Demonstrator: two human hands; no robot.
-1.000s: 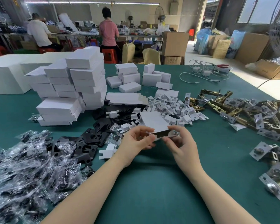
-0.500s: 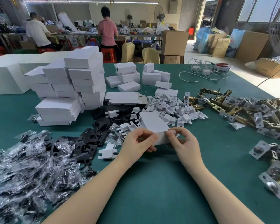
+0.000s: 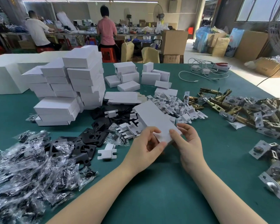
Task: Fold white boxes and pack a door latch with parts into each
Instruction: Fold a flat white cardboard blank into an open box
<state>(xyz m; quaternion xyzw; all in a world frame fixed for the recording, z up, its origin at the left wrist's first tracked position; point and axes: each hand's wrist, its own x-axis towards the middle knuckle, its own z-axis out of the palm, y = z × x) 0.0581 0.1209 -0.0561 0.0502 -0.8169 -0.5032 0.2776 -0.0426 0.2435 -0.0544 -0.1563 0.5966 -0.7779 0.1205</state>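
Note:
A white box [image 3: 153,117] is held above the green table [image 3: 152,191], its far end tilted up and away from me. My left hand [image 3: 145,147] pinches the near left corner, thumb on the near end flap. My right hand [image 3: 187,143] grips the near right side, with its thumb on top of the box. Brass door latches [image 3: 242,110] lie piled to the right. White plastic inserts [image 3: 173,105] lie heaped behind the box. Black plates [image 3: 87,143] and bagged parts [image 3: 23,167] lie on the left.
Stacks of closed white boxes [image 3: 71,88] stand at the left back, with flat unfolded box blanks [image 3: 121,97] beside them. More small boxes [image 3: 136,76] sit further back. A white cable with chargers [image 3: 200,71] lies at the far right. Two people work at a bench behind.
The box has been raised and tilted so its top faces me. The near end, open a second ago, is now covered by the white flap. Both hands shifted slightly toward me.

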